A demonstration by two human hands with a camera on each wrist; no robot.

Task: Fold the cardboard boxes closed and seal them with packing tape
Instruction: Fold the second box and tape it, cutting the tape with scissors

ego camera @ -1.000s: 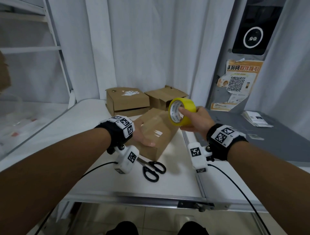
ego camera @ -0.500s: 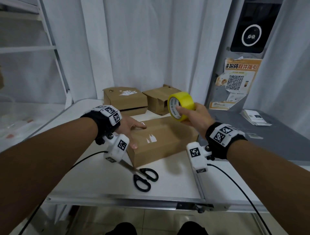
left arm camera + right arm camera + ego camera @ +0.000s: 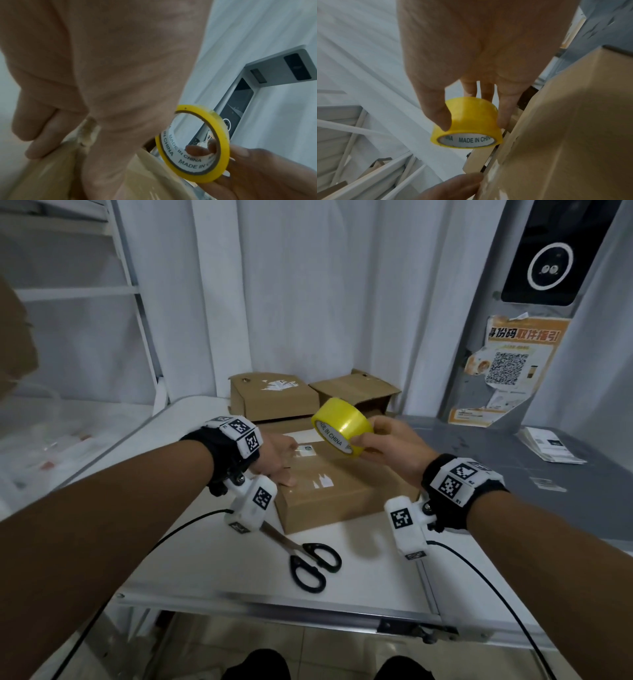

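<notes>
Left hand (image 3: 277,455) fingertips sit partly behind its wrist band in head view; in left wrist view the palm fills most of the frame, blurred. Scissors (image 3: 308,559) blade tips are hidden under the left wrist cam. The near box (image 3: 339,491) has its far right end covered by the right hand (image 3: 394,446) and tape roll (image 3: 342,428). Poster (image 3: 507,371) small print is too small to read.

black wristbands (image 3: 224,455) | white tag-marked camera pods (image 3: 252,503) — black cables (image 3: 164,539)
</notes>
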